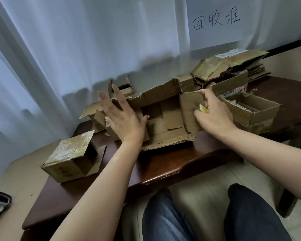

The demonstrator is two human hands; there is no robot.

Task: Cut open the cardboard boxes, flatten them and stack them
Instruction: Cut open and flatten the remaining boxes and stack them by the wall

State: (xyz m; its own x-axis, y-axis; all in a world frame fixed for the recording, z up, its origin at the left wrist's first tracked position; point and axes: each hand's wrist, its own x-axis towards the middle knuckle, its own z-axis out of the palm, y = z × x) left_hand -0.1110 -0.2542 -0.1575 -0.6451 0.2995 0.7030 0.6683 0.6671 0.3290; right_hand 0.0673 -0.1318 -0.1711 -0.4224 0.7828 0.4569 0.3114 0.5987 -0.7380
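Observation:
An opened brown cardboard box (165,117) lies in the middle of the dark wooden table (163,167), its flaps spread and torn. My left hand (122,117) presses flat on the box's left side, fingers spread. My right hand (214,113) grips the box's right flap and also holds a small yellow thing (203,108), only partly visible, against it. A pile of flattened boxes (233,66) lies at the back right under a paper sign (214,23).
A taped, closed box (69,159) sits at the table's front left. An open box (250,110) stands right of my right hand. More small boxes (122,87) sit behind. White curtains hang at the back. My knees (207,220) are below the table's edge.

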